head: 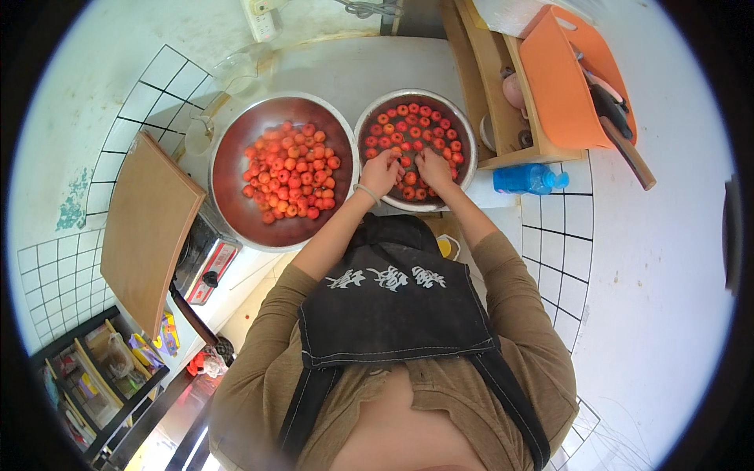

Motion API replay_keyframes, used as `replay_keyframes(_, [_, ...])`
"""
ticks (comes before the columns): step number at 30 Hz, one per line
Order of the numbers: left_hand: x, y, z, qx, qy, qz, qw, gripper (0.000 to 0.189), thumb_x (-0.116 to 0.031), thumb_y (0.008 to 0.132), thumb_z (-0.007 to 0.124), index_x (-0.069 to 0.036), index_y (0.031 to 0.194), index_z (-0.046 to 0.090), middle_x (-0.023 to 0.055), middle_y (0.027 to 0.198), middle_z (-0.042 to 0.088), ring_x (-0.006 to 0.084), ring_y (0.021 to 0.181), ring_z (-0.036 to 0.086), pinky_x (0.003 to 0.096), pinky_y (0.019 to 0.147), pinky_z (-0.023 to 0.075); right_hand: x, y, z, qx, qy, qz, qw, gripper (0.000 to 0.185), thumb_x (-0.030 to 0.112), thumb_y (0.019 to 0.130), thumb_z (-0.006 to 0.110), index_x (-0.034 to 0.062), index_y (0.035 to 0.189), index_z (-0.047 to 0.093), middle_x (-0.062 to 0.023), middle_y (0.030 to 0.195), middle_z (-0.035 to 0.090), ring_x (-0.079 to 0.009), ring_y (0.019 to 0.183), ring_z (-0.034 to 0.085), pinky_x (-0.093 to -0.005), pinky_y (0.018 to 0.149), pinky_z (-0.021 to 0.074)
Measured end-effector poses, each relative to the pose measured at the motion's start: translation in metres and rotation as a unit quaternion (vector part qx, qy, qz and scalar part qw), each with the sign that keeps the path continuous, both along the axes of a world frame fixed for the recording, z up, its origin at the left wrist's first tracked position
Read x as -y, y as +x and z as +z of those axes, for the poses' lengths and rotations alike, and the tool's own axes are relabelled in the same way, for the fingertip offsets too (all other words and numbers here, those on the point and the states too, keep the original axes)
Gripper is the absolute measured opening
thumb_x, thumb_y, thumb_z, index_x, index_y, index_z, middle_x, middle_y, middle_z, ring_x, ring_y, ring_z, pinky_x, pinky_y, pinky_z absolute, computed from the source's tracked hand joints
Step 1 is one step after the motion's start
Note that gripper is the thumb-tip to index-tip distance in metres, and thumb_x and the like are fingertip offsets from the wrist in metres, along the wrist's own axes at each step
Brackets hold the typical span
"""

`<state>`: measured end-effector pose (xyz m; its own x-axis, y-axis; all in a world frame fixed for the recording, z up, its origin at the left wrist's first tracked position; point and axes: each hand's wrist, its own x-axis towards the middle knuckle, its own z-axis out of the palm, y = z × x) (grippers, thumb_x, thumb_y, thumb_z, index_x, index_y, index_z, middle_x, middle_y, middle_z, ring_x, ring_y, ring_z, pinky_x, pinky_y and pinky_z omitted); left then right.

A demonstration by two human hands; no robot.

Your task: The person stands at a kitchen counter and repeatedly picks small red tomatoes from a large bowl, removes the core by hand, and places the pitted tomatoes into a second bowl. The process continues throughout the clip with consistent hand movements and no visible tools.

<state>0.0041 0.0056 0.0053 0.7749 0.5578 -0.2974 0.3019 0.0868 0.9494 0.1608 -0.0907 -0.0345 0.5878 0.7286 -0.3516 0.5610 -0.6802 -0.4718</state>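
Two wide metal bowls stand side by side on the counter. The left bowl (pixel 228 176) is the larger and holds a heap of small red fruits (pixel 293 175) that look like hawthorns. In the smaller right bowl (pixel 469 132), more of these red fruits (pixel 413 108) are spread in what looks like water. Both my hands are over the right bowl, with fingers curled down among the fruits. My left hand (pixel 382 172), with a pale bangle at the wrist, is near the bowl's left side. My right hand (pixel 434 168) is just right of it. My fingers hide whether either holds a fruit.
A wooden rack (pixel 492 76) stands at the back right, beside an orange holder (pixel 556 88) with knives. A blue bottle (pixel 523 179) lies near the right bowl. At left are a gas stove (pixel 213 265), a wooden board (pixel 154 229) and a glass jug (pixel 237 73).
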Motion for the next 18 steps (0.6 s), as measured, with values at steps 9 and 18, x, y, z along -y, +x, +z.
replay_keyframes(9, [0.002,0.001,-0.002,0.005,-0.002,-0.001,1.0,0.025,-0.002,0.095,0.045,0.005,0.117,0.053,0.0113,0.084,0.067,0.0134,0.066,0.063,0.0271,0.058,0.0524,0.0,0.006,-0.03,-0.005,0.059,-0.059,0.996,0.04,0.039,0.086,0.055,0.0009,0.098,0.062,-0.023,0.095,0.066,-0.0388,0.097,0.062,-0.0453,0.085,0.0478])
replay_keyframes(18, [0.011,-0.004,0.003,-0.003,0.317,0.008,0.948,0.03,-0.004,0.088,0.055,0.001,0.117,0.055,0.0159,0.103,0.064,0.0284,0.086,0.061,0.0376,0.076,0.0512,-0.005,0.004,-0.006,-0.15,0.049,-0.148,0.976,0.052,0.05,0.087,0.05,0.0022,0.073,0.065,-0.0177,0.079,0.067,-0.0329,0.082,0.064,-0.0423,0.076,0.0473])
